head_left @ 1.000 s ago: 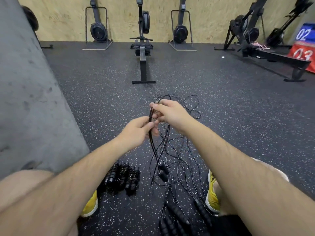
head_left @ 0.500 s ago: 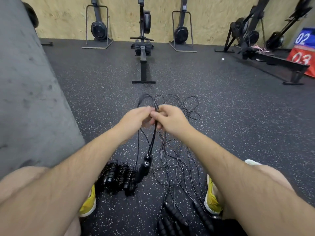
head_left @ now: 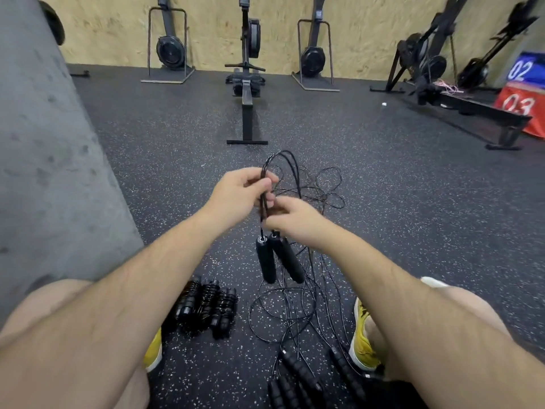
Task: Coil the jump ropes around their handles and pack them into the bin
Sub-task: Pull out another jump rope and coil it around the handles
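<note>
My left hand (head_left: 236,196) grips a folded bundle of thin black jump rope cord (head_left: 265,184) in the air over the floor. My right hand (head_left: 295,219) pinches the same cord just below, close above the two black handles (head_left: 277,261), which hang side by side under my hands. A loop of the cord arches up past my left fingers. Loose black rope (head_left: 295,305) lies tangled on the floor beneath. Three coiled ropes (head_left: 206,305) lie side by side by my left foot. No bin shows in view.
More black handles (head_left: 300,376) lie near the bottom edge between my yellow shoes (head_left: 362,340). A grey concrete pillar (head_left: 44,172) stands close on the left. A rowing machine (head_left: 247,84) and other gym machines stand at the back wall. Speckled rubber floor stretches ahead.
The two handles have come up higher and now hang right below my hands. My right hand has dropped below my left, which has risen along the cord.
</note>
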### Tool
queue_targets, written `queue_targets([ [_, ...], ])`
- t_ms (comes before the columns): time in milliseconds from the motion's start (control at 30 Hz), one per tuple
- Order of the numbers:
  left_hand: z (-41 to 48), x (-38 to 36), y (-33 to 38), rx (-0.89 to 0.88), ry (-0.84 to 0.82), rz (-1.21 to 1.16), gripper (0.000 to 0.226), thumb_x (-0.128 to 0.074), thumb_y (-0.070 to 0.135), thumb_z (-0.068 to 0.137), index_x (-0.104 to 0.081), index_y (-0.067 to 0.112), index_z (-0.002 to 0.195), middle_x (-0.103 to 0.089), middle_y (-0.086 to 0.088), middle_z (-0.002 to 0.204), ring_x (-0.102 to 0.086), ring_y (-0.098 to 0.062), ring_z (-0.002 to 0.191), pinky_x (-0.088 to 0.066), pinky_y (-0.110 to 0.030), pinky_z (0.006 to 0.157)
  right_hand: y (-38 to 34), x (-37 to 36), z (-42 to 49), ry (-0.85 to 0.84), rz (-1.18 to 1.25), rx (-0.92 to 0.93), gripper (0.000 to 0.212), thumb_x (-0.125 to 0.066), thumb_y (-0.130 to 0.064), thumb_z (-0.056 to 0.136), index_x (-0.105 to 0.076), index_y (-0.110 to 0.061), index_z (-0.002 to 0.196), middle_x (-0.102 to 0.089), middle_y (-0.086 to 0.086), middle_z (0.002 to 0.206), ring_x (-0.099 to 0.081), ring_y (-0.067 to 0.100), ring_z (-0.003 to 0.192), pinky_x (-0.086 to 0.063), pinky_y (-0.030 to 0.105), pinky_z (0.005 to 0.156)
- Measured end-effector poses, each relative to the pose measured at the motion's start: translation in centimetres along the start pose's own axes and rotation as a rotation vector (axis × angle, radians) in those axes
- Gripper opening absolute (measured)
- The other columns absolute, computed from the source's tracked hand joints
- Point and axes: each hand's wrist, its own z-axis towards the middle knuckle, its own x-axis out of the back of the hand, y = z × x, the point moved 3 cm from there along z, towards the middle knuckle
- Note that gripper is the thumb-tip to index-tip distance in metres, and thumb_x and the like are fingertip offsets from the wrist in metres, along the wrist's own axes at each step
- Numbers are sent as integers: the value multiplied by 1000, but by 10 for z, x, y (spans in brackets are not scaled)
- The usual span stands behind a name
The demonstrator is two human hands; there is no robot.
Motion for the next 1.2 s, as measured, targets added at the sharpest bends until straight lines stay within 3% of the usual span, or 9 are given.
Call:
queue_targets([
  [167, 0, -5, 7, -51, -7, -94, 19, -55, 8, 102, -73, 9, 109, -71, -2, 87, -70, -14, 87, -58, -31, 89, 8, 1, 2, 94, -124, 33, 19, -69, -29, 92, -65, -16, 79, -56, -5, 63, -48, 12, 56, -37, 27, 59],
  [333, -8, -1, -21, 46, -221, 96, 45, -53, 69, 89, -72, 35, 110, -75, 7, 111, -67, -17, 113, -45, -44, 109, -11, 16, 0, 164, -65, 103, 25, -66, -23, 94, -64, -7, 76, -57, -1, 61, -48, 6, 48, -40, 21, 49],
  [467, -21, -4, -37, 109, -380, 74, 35, -66, 55, 84, -72, 33, 111, -75, 10, 109, -67, -5, 106, -45, -36, 104, -14, 21, 5, 175, 148, 91, 25, -68, -18, 94, -68, 6, 86, -63, 1, 62, -51, 3, 45, -40, 17, 49],
  [700, -14, -4, -37, 120, -219, -12, 42, -68, 59, 82, -71, 23, 104, -70, -18, 101, -63, -20, 86, -54, -59, 95, -9, 17, 12, 212, 182, 22, 29, -62, -35, 96, -73, -9, 88, -72, 3, 84, -56, 9, 65, -50, 30, 72],
  [800, -5, -7, -33, 138, -108, -115, 29, -64, 42, 96, -70, 14, 102, -70, -7, 87, -63, -20, 81, -59, -43, 80, -4, 11, 8, 172, 111, -116, 43, -59, -51, 81, -66, -16, 105, -71, -2, 99, -65, 15, 92, -54, 42, 91],
  [867, 0, -8, -32, 163, -36, -136, 32, -62, 43, 97, -68, 11, 95, -68, -5, 83, -62, -22, 79, -57, -41, 77, -6, 6, -5, 86, 162, -123, 47, -68, -40, 79, -54, -19, 118, -66, -7, 103, -64, 12, 95, -54, 37, 86],
  [1033, 4, -13, -29, 261, -2, -312, 32, -56, 40, 102, -63, 9, 98, -70, -14, 91, -67, -25, 79, -56, -41, 86, -6, -15, -31, 114, -341, 5, 89, -80, -59, 57, -36, -26, 127, -48, -6, 122, -57, 19, 107, -51, 42, 88],
  [1133, 1, -14, -25, 284, -56, -253, 40, -49, 42, 104, -65, 5, 104, -71, -20, 102, -67, -27, 90, -53, -44, 98, -4, -14, -26, 205, -456, -24, 72, -78, -43, 65, -37, -20, 119, -54, -1, 117, -61, 27, 104, -51, 39, 81],
  [1200, -1, -3, -20, 296, -44, 81, 58, -38, 55, 103, -69, 6, 95, -75, -16, 97, -71, -24, 87, -57, -38, 86, -5, -3, -22, 234, -542, 10, 61, -72, -39, 64, -41, -22, 113, -60, -4, 112, -64, 26, 101, -50, 36, 75],
])
